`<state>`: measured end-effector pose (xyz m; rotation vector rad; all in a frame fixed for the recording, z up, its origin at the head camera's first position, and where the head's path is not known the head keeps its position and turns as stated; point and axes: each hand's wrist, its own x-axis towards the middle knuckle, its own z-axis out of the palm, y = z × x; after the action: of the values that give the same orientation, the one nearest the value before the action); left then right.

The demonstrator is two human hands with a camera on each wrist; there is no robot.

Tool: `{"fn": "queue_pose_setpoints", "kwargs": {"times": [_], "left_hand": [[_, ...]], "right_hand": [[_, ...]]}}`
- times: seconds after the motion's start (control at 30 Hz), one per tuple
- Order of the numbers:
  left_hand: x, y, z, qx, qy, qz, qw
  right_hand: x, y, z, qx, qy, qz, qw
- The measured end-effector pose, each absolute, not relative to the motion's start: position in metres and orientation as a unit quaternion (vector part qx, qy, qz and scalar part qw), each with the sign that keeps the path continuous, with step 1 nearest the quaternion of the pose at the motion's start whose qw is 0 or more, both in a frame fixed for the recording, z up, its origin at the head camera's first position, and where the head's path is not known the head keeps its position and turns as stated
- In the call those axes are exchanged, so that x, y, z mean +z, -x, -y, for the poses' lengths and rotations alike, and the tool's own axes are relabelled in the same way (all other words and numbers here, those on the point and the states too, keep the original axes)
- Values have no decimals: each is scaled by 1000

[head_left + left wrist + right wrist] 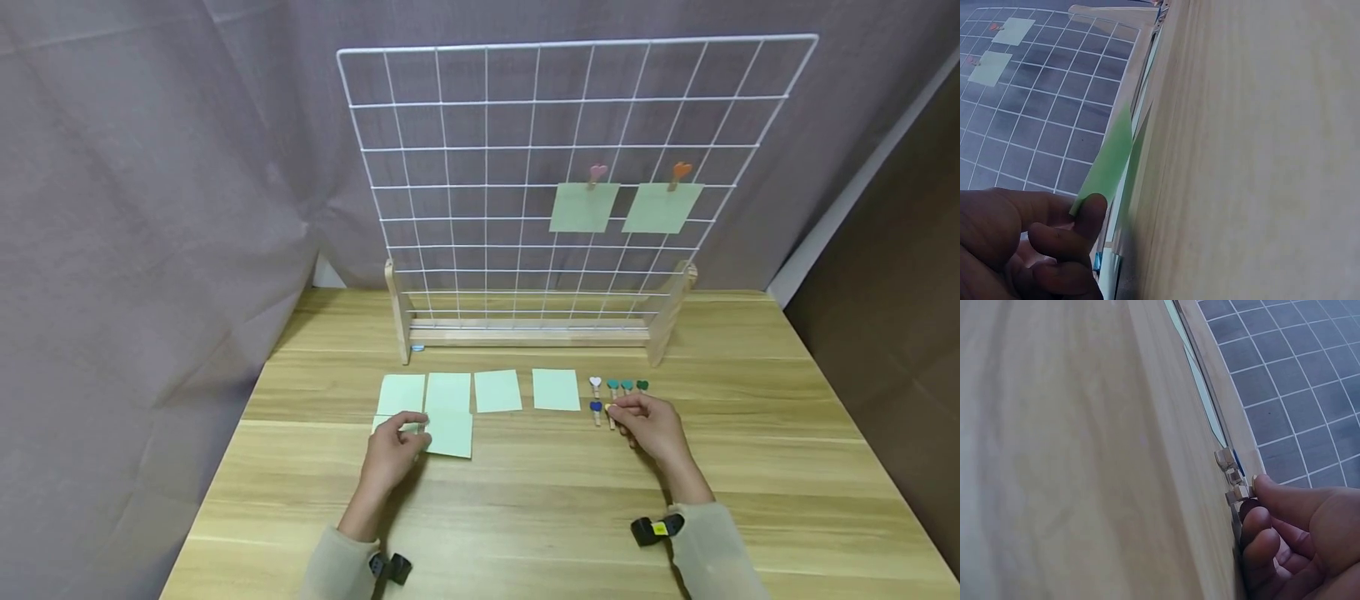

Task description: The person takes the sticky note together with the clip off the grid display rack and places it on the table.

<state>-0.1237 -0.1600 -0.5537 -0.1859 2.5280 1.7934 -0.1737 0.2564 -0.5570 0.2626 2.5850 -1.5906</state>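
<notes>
We take twelve o'clock in the head view as straight up toward the wire grid [512, 147]. Around seven o'clock, the left grip [395, 450] pinches a pale green sheet [452, 436] by its near-left edge, thumb against finger, and the left wrist view shows it tilted above the table [525, 517]. Around four o'clock, the right grip [651, 429] pinches a yellow-headed clip [611, 421]; whether that clip has left the wood we cannot tell. A blue-headed clip [596, 412] lies just off it at nine o'clock. Two sheets hang around two o'clock under a pink clip [596, 172] and an orange clip [680, 172]. We judge the held sheet to be thin paper, almost weightless and bendy, quick to crease if squeezed hard or taken by a corner, so a light pinch at the middle of a side edge should suit it, with the top edge left free. The clips look like small, stiff wood, light but sprung; we would take one by its heart end, squeezing the legs there, since a loose hold could let it twist or flick away.
</notes>
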Motion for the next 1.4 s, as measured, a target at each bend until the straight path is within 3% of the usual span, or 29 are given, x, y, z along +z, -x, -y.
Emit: {"fn": "queue_pose_setpoints", "kwargs": {"times": [0.43,0.8,1.4], "left_hand": [[-558,124,158,509,44,-859,27],[-555,124,157,499,57,-861,74],[-553,126,157,484,44,-871,72]], "right_hand": [[-557,173,-254,-506,-90,-857,43],[-557,175,-253,-500,-100,-859,37],[-560,177,-254,-522,-114,-845,10]]}}
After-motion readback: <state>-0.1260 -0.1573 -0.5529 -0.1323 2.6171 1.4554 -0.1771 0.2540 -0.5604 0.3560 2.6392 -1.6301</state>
